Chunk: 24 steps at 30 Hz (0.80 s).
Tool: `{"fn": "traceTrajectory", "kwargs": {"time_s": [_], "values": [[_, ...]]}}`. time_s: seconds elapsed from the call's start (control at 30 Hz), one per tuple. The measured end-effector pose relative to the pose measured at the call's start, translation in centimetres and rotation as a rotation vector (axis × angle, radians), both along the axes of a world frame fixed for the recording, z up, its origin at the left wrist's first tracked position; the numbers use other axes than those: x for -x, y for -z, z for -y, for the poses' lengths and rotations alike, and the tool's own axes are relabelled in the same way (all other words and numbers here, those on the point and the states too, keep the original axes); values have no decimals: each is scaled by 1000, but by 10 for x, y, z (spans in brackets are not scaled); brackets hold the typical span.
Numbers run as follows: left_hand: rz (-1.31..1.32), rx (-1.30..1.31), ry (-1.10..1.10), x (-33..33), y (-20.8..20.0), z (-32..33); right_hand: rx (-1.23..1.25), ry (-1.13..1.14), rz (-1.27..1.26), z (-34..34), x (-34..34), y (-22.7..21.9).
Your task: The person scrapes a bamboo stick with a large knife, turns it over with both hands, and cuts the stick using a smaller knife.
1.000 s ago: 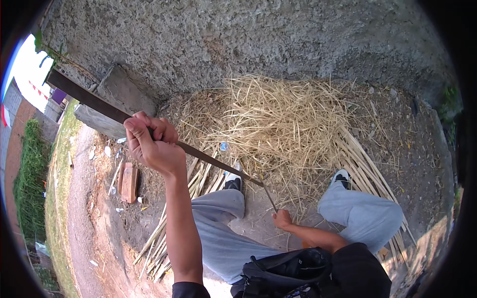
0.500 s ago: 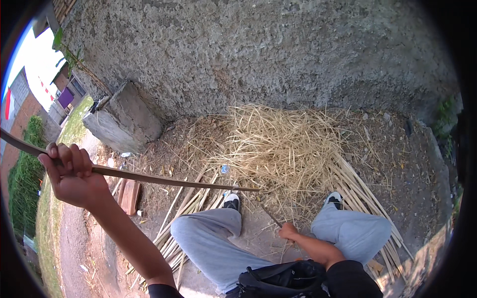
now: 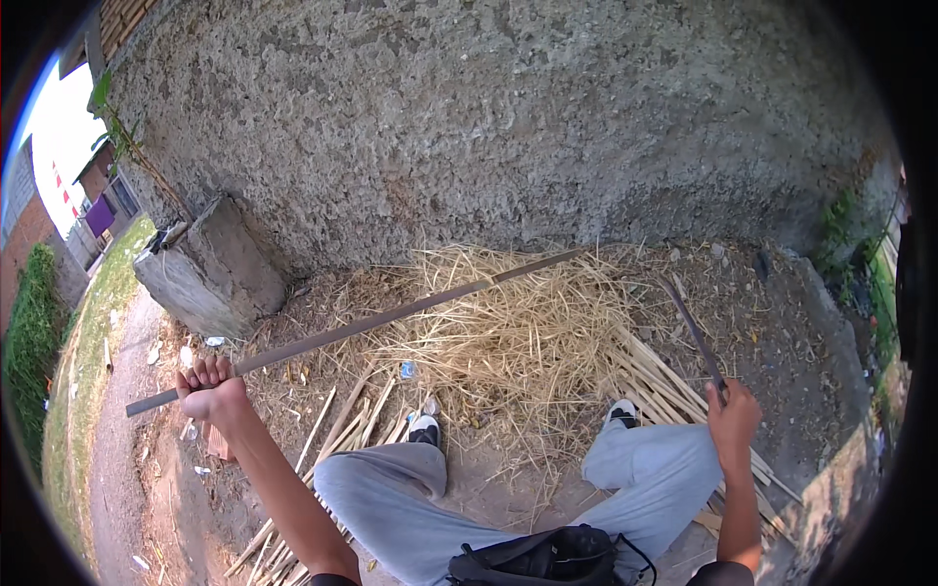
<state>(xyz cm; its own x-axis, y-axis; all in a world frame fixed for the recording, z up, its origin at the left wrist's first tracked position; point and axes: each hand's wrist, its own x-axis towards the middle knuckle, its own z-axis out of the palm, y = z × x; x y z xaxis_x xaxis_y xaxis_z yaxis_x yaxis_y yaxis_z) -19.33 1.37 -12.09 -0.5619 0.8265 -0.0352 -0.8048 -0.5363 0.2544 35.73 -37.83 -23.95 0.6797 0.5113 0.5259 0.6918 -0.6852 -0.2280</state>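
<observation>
Head view: you hold a brown strip [image 3: 371, 321] and a slender dark blade [image 3: 696, 330] apart.
Your left hand [image 3: 212, 391] curls its fingers around the strip near one end, probably leaving length free to their right; your right hand [image 3: 735, 425] wraps its fingers around the blade's base. Pale shavings [image 3: 518, 347] lie between.
</observation>
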Motion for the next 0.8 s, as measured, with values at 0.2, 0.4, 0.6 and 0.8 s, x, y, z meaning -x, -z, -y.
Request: {"fn": "traceTrajectory", "kwargs": {"time_s": [0.2, 0.4, 0.6, 0.8], "values": [[138, 118, 160, -51, 96, -34, -110, 472, -178, 178, 1, 141], [225, 185, 305, -81, 133, -39, 151, 618, -402, 278, 130, 306], [275, 100, 404, -82, 139, -42, 194, 299, -853, 321, 163, 378], [243, 46, 394, -89, 136, -39, 176, 484, -841, 271, 158, 376]]}}
